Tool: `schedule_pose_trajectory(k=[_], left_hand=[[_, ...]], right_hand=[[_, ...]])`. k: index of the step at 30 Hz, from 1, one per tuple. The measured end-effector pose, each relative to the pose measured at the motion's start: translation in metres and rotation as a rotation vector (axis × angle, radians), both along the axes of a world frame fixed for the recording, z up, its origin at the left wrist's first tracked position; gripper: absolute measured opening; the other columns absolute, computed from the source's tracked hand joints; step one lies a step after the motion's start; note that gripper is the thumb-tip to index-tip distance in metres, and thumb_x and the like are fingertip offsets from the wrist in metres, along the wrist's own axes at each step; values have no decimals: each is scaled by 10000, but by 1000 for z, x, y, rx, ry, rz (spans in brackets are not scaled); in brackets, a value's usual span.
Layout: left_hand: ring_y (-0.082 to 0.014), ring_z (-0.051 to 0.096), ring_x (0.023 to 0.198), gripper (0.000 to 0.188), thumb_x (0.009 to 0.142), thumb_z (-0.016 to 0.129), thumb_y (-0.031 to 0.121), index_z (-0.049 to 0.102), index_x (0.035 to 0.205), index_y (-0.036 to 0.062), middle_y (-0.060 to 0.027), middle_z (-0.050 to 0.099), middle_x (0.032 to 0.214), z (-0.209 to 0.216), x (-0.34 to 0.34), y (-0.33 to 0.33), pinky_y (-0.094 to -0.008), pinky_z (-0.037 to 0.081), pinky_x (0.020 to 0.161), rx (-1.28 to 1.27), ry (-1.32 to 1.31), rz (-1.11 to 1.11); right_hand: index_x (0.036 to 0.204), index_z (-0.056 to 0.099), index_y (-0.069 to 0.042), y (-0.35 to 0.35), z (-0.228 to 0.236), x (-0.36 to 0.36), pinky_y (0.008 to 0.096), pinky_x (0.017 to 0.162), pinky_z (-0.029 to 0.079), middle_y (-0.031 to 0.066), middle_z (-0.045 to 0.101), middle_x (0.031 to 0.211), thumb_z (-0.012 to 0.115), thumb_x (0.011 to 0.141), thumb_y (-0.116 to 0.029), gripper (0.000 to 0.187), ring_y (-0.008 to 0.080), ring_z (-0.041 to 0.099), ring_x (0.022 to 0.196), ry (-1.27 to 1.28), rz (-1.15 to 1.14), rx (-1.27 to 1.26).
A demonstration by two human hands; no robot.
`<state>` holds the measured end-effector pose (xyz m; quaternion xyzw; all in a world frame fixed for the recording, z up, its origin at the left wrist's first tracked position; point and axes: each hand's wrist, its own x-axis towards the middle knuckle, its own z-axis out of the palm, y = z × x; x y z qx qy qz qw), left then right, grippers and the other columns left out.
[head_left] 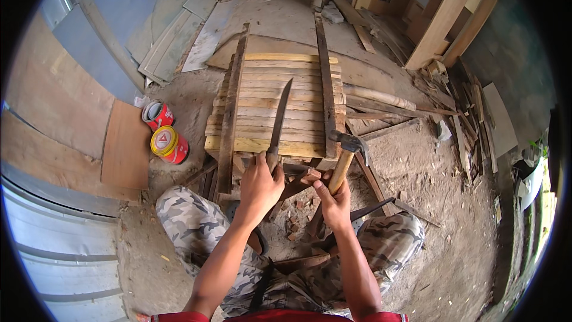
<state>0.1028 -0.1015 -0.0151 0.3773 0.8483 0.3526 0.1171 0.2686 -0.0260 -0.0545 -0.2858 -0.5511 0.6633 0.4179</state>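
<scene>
My left hand (261,189) is closed round the wooden handle of a long knife (280,118), its dark blade pointing up and away from me. In my right hand (335,207) is a claw hammer (341,170), gripped by its pale wooden handle with the dark metal head upward. A small reddish wood block (310,176) sits at the fingertips of that same hand. Just beyond both hands lies a row of pale wooden slats (280,112), with a dark wooden bar (229,125) along its left side and another dark bar (326,95) along its right.
Two red paint cans, one with a yellow lid (169,144), stand on the dirt floor at left. Small wood chips (292,225) lie between my feet. Scrap boards (471,119) are heaped at right, near a wooden frame (444,18). Metal sheeting (65,250) is at lower left.
</scene>
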Motion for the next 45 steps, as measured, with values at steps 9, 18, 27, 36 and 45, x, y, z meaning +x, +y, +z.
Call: schedule_pose_trajectory(k=[9,18,27,36,45], left_hand=[[-392,595,1097,432,893,699,201,607,1229,-55,-216,608,1131,-18,-9,16,-463,480,979,268,296,-64],[-341,683,1032,353,905,698,153,649,1221,4,-151,704,1154,3,24,-25,-413,541,909,437,73,-400],[-211,722,859,259,818,683,8,564,1047,-8,-159,713,1086,-4,20,-56,-305,605,695,591,-114,-194],[-157,629,964,457,886,749,161,577,1266,-27,-138,616,1188,-13,4,-79,-279,517,819,557,-142,-268],[-248,615,992,454,880,766,316,657,1173,-14,-144,627,1094,-18,-8,-106,-344,474,881,630,-274,-147]], right_hand=[[1118,470,-50,4,-2,-4,267,888,479,125,684,1157,628,987,-43,206,152,634,1081,37,104,-125],[1085,521,-36,-3,2,-9,247,726,471,25,638,976,671,978,-107,197,66,584,915,-90,165,-111],[1268,525,31,0,13,-15,290,531,431,23,546,721,651,983,-225,404,100,536,596,-621,40,65],[1471,331,53,16,22,-65,519,843,516,374,590,1122,562,889,-38,633,491,628,979,-629,-68,443],[1383,458,10,35,21,-108,548,854,517,327,626,1092,602,917,-114,503,478,611,1008,-977,-229,811]])
